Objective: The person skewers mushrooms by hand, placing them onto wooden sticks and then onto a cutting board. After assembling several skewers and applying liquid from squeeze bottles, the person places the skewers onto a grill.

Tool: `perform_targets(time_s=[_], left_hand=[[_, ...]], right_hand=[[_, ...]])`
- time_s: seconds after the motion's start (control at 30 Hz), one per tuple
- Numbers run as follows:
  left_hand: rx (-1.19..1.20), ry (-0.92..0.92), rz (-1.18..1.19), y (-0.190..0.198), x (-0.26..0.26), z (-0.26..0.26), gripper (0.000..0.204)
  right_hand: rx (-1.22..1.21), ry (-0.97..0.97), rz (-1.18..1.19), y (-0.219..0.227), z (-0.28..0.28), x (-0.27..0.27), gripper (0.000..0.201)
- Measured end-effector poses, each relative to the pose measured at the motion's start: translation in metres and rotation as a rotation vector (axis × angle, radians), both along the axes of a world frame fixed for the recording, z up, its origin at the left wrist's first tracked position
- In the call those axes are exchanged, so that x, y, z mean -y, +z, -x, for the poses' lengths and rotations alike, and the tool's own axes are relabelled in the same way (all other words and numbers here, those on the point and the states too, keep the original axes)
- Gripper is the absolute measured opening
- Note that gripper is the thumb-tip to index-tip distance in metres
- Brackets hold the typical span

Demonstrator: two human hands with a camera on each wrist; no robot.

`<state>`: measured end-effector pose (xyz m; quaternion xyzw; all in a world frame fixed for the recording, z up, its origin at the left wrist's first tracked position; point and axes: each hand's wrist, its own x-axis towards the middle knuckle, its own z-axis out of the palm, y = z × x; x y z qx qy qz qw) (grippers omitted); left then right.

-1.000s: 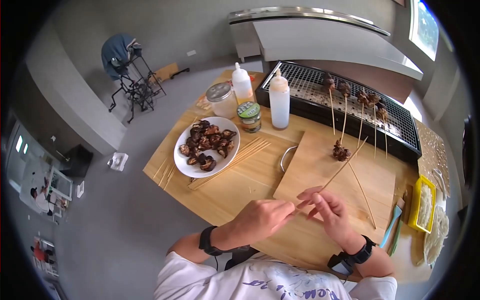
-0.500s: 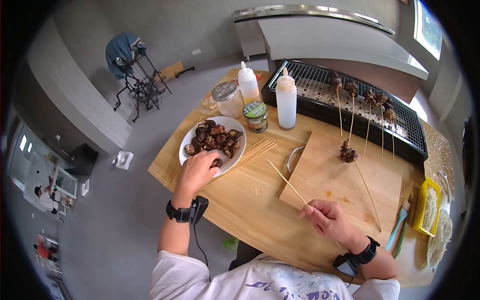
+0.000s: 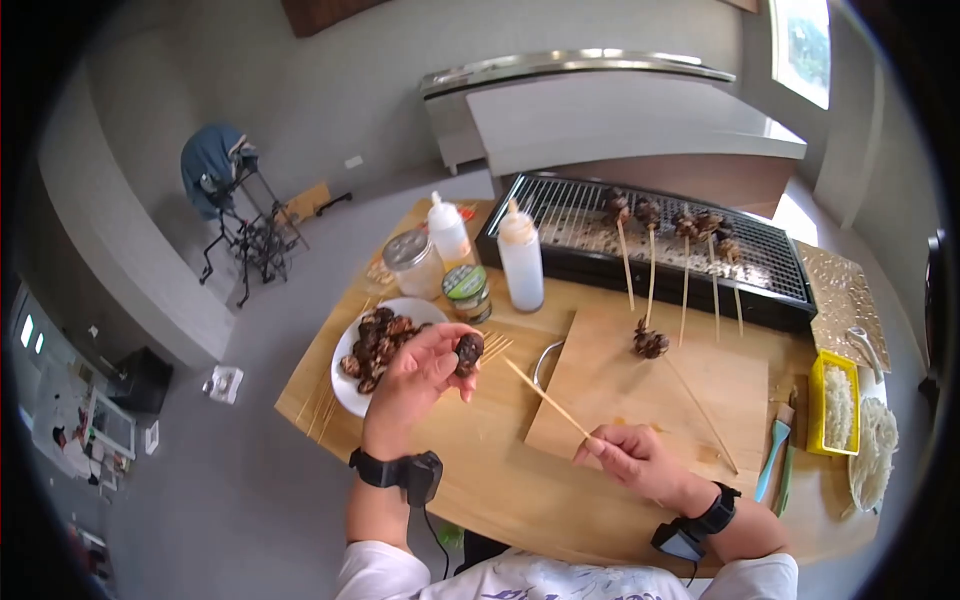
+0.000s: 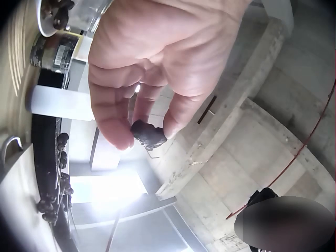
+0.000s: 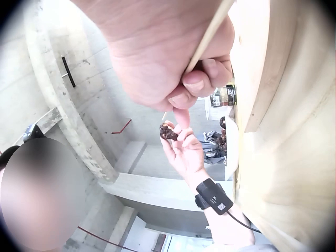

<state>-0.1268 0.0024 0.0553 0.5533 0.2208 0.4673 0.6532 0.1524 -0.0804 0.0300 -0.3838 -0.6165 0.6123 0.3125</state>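
My left hand (image 3: 408,388) pinches a dark brown mushroom (image 3: 469,353) between thumb and fingertips, raised beside the plate. In the left wrist view the mushroom (image 4: 149,135) shows as a small, wrinkled lump. My right hand (image 3: 638,463) grips a bamboo skewer (image 3: 545,397), its bare tip slanting up and left toward the mushroom, a short gap between them. Behind my left hand, a white plate (image 3: 428,310) holds several more mushrooms (image 3: 372,345). On the cutting board (image 3: 585,360) lies another skewer (image 3: 705,418), a dark mushroom cluster (image 3: 650,343) at its far end.
A black grill (image 3: 570,235) at the back carries several loaded skewers. Squeeze bottles (image 3: 521,265), a glass jar (image 3: 412,262) and a green-lidded can (image 3: 467,290) stand left of it. At right are a blue brush (image 3: 772,455) and a yellow tray (image 3: 822,405).
My left hand has gone from beside the right hand to the plate and come away holding a mushroom. The skewer in my right hand has swung to point left.
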Motion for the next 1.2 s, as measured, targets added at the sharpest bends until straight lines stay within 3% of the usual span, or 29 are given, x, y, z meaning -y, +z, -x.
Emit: perform_targets(time_s=[0.13,0.4,0.83,1.2], left_hand=[[0.17,-0.188,0.088,-0.006,-0.021,-0.02,0.037],[0.211,-0.219,0.232,-0.029,-0.02,-0.025,0.036],[0.162,-0.173,0.139,-0.028,-0.015,-0.021,0.038],[0.011,0.003,-0.021,-0.02,-0.011,-0.02,0.033]], right_hand=[[-0.007,0.009,-0.069,0.002,-0.003,0.0,0.025],[0.036,-0.001,-0.07,-0.008,0.003,-0.003,0.026],[0.146,-0.054,-0.151,-0.003,0.003,0.0,0.021],[0.181,-0.077,-0.153,-0.001,0.006,0.0,0.019]])
